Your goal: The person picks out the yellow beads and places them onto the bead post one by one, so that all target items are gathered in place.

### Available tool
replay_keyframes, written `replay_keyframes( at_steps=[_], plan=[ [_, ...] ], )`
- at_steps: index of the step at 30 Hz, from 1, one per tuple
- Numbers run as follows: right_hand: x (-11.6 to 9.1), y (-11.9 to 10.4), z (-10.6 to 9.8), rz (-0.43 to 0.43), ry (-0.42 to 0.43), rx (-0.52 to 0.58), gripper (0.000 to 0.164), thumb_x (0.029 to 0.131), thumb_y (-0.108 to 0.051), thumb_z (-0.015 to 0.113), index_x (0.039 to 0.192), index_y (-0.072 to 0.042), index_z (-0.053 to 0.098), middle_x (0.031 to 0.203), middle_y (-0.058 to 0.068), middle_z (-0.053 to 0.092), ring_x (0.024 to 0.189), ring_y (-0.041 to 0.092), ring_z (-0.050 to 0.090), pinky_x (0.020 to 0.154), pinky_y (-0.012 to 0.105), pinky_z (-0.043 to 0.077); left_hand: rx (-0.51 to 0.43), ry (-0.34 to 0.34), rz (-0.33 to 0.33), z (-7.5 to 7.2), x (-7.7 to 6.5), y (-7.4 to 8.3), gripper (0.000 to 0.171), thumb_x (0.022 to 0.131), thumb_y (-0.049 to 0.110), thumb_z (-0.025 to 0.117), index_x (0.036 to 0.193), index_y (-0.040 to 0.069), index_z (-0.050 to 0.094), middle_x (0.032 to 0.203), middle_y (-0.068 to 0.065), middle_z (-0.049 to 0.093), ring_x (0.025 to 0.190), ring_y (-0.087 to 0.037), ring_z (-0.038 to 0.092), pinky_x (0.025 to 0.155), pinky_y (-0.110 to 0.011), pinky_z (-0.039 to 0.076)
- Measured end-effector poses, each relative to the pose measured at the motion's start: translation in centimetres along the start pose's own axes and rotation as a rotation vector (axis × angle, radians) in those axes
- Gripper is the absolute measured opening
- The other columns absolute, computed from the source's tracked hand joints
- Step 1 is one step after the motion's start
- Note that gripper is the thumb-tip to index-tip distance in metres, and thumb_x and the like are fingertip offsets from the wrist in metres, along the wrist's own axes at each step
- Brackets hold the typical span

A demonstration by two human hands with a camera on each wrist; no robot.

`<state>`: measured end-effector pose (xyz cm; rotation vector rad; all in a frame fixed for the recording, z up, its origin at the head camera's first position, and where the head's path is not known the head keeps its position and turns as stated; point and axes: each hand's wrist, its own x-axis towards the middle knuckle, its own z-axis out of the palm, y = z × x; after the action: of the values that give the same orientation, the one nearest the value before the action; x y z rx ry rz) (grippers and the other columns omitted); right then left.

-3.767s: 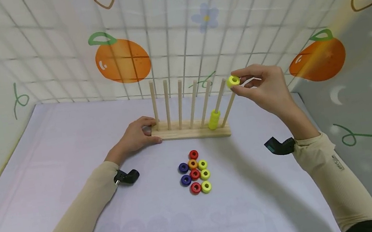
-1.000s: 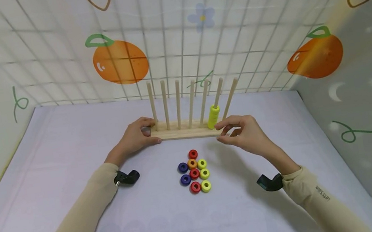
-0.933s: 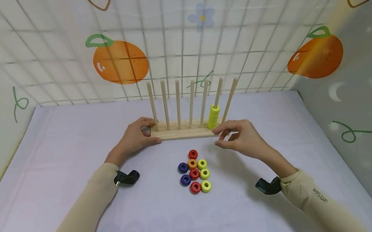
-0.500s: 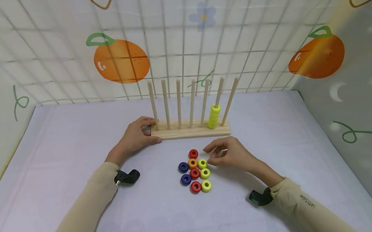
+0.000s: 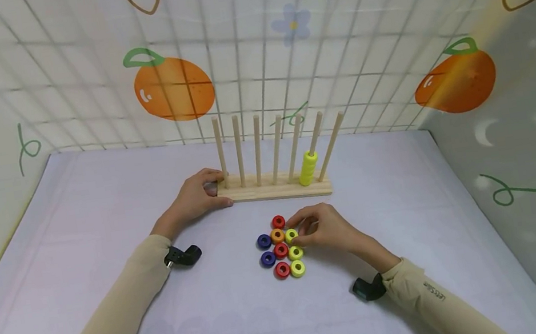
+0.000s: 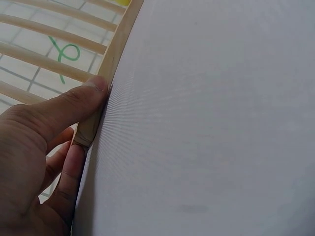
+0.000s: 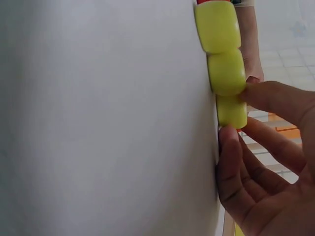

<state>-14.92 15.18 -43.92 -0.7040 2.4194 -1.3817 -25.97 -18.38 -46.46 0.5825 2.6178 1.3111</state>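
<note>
My left hand (image 5: 191,195) grips the left end of a wooden peg rack's base (image 5: 276,190), thumb in front and fingers behind. In the left wrist view the thumb (image 6: 88,96) presses on the base's edge. A stack of yellow beads (image 5: 308,168) sits on the second peg from the right. Over the loose beads, my right hand (image 5: 326,227) pinches the farthest loose yellow bead (image 5: 291,236) between thumb and index finger. The right wrist view shows that bead (image 7: 231,112) at the end of a row of yellow ones, down on the table.
Beside the pinched bead lie red (image 5: 280,251), orange (image 5: 277,236), dark blue (image 5: 265,242) and other yellow beads (image 5: 297,269), close together on the white tablecloth (image 5: 207,314). A gridded, fruit-printed backdrop (image 5: 253,65) stands just behind the rack.
My right hand put a yellow bead onto the stacked peg, then came down and left to the loose beads and took hold of another. The left hand keeps its grip on the rack.
</note>
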Motion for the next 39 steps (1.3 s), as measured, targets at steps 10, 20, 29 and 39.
replay_keyframes(
  at_steps=[10, 20, 29, 39],
  plan=[
    [0.1, 0.2, 0.2, 0.004, -0.002, -0.029, 0.027, 0.076, -0.009, 0.088, 0.101, -0.011, 0.078, 0.078, 0.002, 0.069, 0.071, 0.018, 0.064, 0.064, 0.027, 0.054, -0.017, 0.004, 0.005, 0.1, 0.0, -0.1, 0.080, 0.074, 0.032, 0.091, 0.139, 0.001, 0.057, 0.140, -0.006, 0.051, 0.102, -0.025, 0.064, 0.090, -0.039, 0.054],
    [-0.1, 0.2, 0.1, 0.005, -0.003, -0.049, 0.027, 0.077, -0.012, 0.088, 0.102, -0.011, 0.078, 0.079, 0.000, 0.069, 0.072, 0.017, 0.064, 0.065, 0.028, 0.054, -0.008, 0.004, 0.013, 0.2, -0.2, 0.0, 0.081, 0.074, 0.033, 0.091, 0.139, 0.000, 0.056, 0.139, -0.008, 0.051, 0.109, -0.026, 0.063, 0.092, -0.038, 0.053],
    [-0.5, 0.0, -0.7, 0.034, 0.033, -0.058, 0.029, 0.077, -0.003, 0.084, 0.104, -0.008, 0.077, 0.085, 0.000, 0.071, 0.074, 0.016, 0.065, 0.067, 0.029, 0.057, -0.030, 0.000, 0.006, 0.3, -0.1, -0.2, 0.081, 0.074, 0.032, 0.091, 0.139, 0.001, 0.056, 0.140, -0.007, 0.050, 0.105, -0.027, 0.064, 0.091, -0.039, 0.054],
    [-0.9, 0.0, -2.4, 0.023, 0.117, -0.094, 0.028, 0.077, -0.006, 0.086, 0.104, -0.007, 0.078, 0.096, 0.001, 0.073, 0.080, 0.018, 0.067, 0.070, 0.032, 0.059, 0.021, 0.015, 0.031, 0.1, -0.2, 0.0, 0.081, 0.074, 0.033, 0.091, 0.139, -0.001, 0.056, 0.138, -0.009, 0.053, 0.106, -0.026, 0.064, 0.090, -0.040, 0.054]
  ],
)
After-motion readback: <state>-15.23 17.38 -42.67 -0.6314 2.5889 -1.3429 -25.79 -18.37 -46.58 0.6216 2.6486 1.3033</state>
